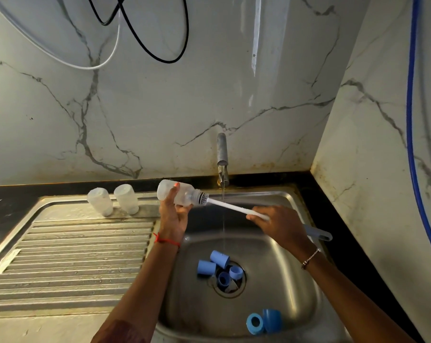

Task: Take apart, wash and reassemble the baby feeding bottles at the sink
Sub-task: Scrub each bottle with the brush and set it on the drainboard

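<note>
My left hand (173, 215) grips a clear baby bottle (177, 193) sideways above the sink, its mouth pointing right. A bottle brush (228, 206) has its bristle head at the bottle's mouth; my right hand (279, 225) holds its white shaft, the grey handle end sticking out behind. Two clear bottles (100, 201) (126, 198) stand upside down at the back of the draining board. Several blue caps and rings (219, 267) lie around the drain, and two more blue parts (264, 322) sit at the basin's front.
A tap (222, 159) on the back ledge runs a thin stream of water into the steel sink (296, 280). The ribbed draining board (73, 256) lies to the left. Marble walls stand behind and to the right, with a blue hose (411, 144) and hanging cables.
</note>
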